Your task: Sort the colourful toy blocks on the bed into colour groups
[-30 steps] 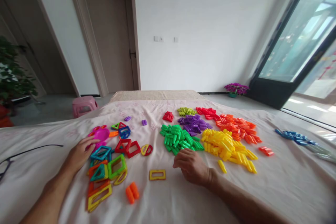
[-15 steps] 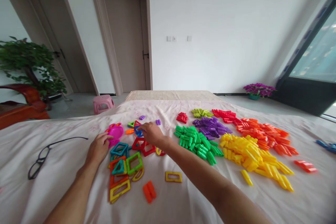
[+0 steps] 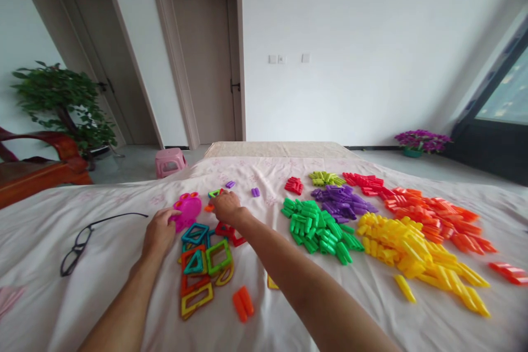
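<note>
My left hand (image 3: 160,231) pinches the left edge of a flat magenta toy piece (image 3: 190,212) with orange rings along its top. Just right of it, my right hand (image 3: 226,207) reaches down over small magnetic tiles, its fingers curled and their tips hidden. A green triangle tile (image 3: 214,193) and a bit of orange (image 3: 209,208) peek out beside those fingers. Red tiles (image 3: 225,229) lie partly under the right wrist. Nearer me is a stack of magnetic frame tiles, with a teal one (image 3: 195,234), a green square (image 3: 219,257) and a yellow rectangle (image 3: 197,300).
Sorted piles of plastic tubes lie at right: green (image 3: 317,228), purple (image 3: 340,202), yellow (image 3: 412,247), orange (image 3: 437,217) and red (image 3: 363,182). Eyeglasses (image 3: 76,250) rest at left. Two orange tubes (image 3: 243,303) sit in front; small purple pieces (image 3: 256,192) lie farther back.
My right hand has moved left toward the magenta piece and now covers the blue tile that showed at its fingers. My left hand stays on the magenta piece. The view has shifted slightly.
</note>
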`<action>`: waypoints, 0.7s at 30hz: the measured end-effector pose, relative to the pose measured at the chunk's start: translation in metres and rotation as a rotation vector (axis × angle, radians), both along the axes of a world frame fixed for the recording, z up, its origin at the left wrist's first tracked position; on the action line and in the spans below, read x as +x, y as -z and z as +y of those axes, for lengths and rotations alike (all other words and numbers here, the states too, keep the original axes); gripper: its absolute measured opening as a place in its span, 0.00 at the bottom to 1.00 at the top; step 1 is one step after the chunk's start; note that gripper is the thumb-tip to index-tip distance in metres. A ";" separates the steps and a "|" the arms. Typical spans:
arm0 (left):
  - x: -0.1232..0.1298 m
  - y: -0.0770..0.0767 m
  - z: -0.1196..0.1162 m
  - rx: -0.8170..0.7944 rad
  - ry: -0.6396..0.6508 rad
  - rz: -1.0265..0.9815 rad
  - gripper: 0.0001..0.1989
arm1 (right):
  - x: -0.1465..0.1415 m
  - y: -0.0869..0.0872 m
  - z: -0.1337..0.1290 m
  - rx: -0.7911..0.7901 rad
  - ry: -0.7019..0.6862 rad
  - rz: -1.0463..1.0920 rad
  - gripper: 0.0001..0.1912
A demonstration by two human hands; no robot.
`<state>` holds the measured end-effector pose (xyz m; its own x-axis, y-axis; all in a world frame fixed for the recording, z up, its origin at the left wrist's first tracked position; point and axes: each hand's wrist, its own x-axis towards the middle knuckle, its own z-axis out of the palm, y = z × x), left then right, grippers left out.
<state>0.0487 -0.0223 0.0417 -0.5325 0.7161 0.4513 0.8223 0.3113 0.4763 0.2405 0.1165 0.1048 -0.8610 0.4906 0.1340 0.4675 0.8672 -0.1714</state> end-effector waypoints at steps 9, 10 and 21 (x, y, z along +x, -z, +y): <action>-0.005 0.005 0.000 -0.025 0.026 0.012 0.19 | 0.092 -0.023 -0.006 -0.268 0.087 0.373 0.15; -0.005 0.004 0.000 -0.037 0.020 0.004 0.19 | 0.110 -0.027 -0.008 -0.291 0.093 0.414 0.15; -0.031 0.021 0.009 -0.192 -0.004 0.039 0.17 | 0.310 -0.025 0.000 -0.287 0.500 0.861 0.16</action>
